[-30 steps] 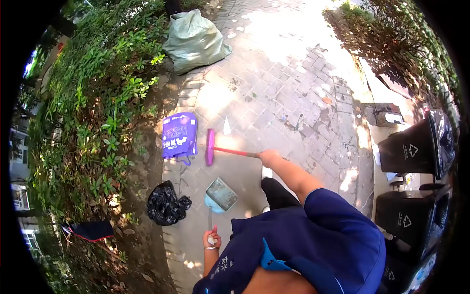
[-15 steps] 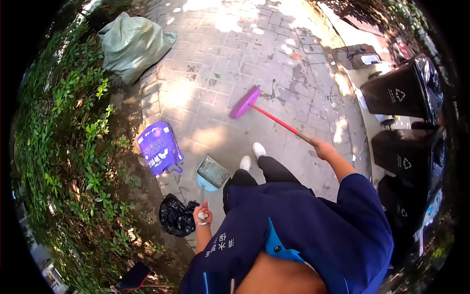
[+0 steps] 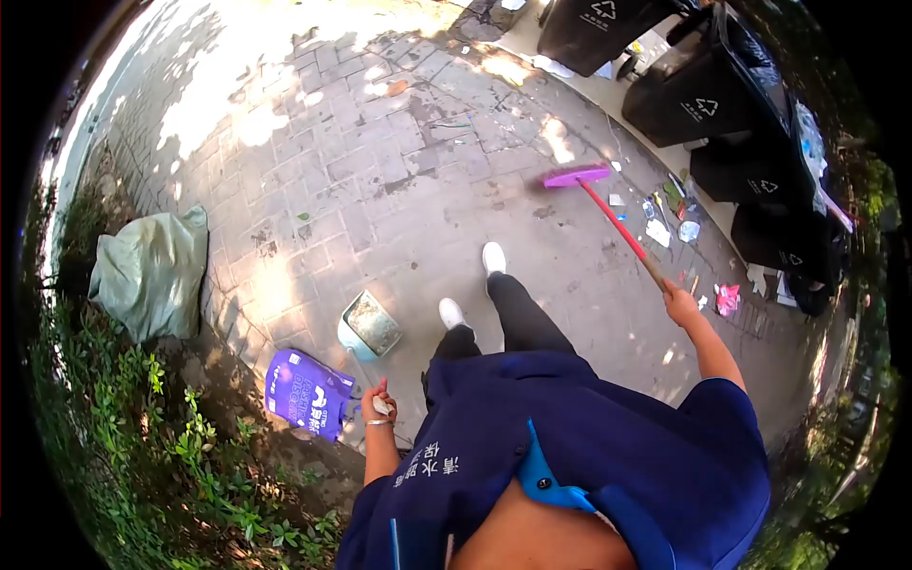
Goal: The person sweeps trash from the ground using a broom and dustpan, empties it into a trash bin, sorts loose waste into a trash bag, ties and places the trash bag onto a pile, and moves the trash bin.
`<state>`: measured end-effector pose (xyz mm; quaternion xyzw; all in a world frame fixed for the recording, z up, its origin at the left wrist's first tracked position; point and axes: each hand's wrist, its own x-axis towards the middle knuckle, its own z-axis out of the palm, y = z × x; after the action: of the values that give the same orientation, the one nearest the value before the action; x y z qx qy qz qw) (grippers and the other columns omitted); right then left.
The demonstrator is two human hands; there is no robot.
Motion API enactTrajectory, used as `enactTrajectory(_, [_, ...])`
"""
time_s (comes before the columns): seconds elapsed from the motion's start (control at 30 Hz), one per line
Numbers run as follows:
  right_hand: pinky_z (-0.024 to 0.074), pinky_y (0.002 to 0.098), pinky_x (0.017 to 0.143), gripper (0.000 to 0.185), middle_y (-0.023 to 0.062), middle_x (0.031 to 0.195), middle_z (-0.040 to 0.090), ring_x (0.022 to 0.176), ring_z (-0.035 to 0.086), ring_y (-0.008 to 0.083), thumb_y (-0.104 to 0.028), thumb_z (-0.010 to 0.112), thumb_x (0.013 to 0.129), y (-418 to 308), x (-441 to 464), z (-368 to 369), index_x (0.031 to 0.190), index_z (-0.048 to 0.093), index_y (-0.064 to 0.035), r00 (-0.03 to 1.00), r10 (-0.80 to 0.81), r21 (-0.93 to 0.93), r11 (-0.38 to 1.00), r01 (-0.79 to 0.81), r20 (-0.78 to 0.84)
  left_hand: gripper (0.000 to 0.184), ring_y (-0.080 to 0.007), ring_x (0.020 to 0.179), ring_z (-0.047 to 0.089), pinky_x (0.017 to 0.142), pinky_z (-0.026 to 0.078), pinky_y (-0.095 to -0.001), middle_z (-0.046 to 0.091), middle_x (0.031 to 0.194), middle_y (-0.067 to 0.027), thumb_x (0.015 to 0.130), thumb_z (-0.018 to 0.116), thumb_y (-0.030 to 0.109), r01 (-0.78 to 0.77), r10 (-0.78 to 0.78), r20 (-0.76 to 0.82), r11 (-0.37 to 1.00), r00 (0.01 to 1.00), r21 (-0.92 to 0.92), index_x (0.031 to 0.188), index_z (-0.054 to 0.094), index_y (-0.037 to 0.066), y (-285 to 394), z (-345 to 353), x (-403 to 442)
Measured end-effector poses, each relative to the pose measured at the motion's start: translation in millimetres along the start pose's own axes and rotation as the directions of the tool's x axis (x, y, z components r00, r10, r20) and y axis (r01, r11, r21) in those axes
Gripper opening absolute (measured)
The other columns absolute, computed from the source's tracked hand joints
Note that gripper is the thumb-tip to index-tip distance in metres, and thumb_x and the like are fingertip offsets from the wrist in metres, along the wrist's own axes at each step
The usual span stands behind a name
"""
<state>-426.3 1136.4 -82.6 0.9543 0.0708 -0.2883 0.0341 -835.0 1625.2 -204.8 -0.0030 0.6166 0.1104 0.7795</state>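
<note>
My right hand (image 3: 680, 304) is closed around the wooden-coloured end of a broom (image 3: 616, 224). Its red pole leads out to a purple head, slightly blurred, on the pavement near scattered litter. Down at my left side, my left hand (image 3: 380, 403) grips the thin handle of a light-blue dustpan (image 3: 370, 325). Dirt shows on the pan's inner surface. Something small and whitish is at the left palm; I cannot make out what. Beside that hand is a purple printed bag (image 3: 306, 393); whether it touches the hand is unclear.
Several black wheeled bins (image 3: 689, 103) line the kerb on the right. Paper scraps (image 3: 657, 231) and a pink wrapper (image 3: 727, 299) lie before them. A pale green sack (image 3: 152, 275) stands at left, by leafy bushes (image 3: 199, 465). Paving runs between.
My view has turned right, bringing the bins and litter further into sight. The broom head has swung rightward towards the litter. A black plastic bag by my left hand is no longer visible.
</note>
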Motion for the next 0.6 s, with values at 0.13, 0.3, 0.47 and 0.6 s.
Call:
enactTrajectory(0.13, [0.0412,0.0415,0.073,0.037,0.0181,0.088,0.055,0.083,0.052,0.0343,-0.025,0.039,0.08,-51,1,8,0.117,0.037,-0.0234,0.997,-0.079,0.108,0.991,0.081,-0.023,0.011,-0.0073,0.043,0.046,0.035,0.038,-0.0165,0.058,0.089,-0.008,0.064,0.048,0.004,-0.021,0.018,0.044,0.997,0.999,0.079,0.074,0.046,0.001,21,35,8])
enactTrajectory(0.3, [0.0425,0.0397,0.069,0.036,0.0122,0.089,0.055,0.082,0.053,0.0293,-0.028,0.037,0.082,-159,106,-33,0.118,0.034,-0.0322,0.965,-0.25,-0.017,0.968,0.252,0.08,0.016,-0.0058,0.045,0.046,0.037,0.038,-0.0168,0.058,0.09,-0.0091,0.064,0.049,0.006,-0.065,0.051,0.127,0.991,0.991,0.113,0.079,0.046,0.002,22,87,6])
enactTrajectory(0.47, [0.0434,0.0356,0.073,0.038,0.0086,0.097,0.055,0.091,0.053,0.0244,-0.014,0.038,0.079,-284,231,-60,0.115,0.039,-0.0275,0.89,-0.432,-0.037,0.896,0.442,0.144,0.017,-0.0082,0.044,0.046,0.037,0.037,-0.0179,0.058,0.089,-0.0115,0.065,0.048,0.004,-0.099,0.086,0.144,0.991,0.986,0.087,0.082,0.047,0.0,-24,132,-24])
enactTrajectory(0.6, [0.044,0.0359,0.073,0.043,0.0099,0.096,0.056,0.089,0.054,0.0257,-0.01,0.04,0.077,-321,306,-52,0.116,0.039,-0.0278,0.89,-0.439,0.039,0.898,0.437,0.126,0.019,-0.0102,0.044,0.044,0.038,0.037,-0.0196,0.059,0.089,-0.0136,0.066,0.046,0.004,-0.072,0.065,0.178,0.997,0.982,0.036,0.084,0.05,0.0,-60,171,-41])
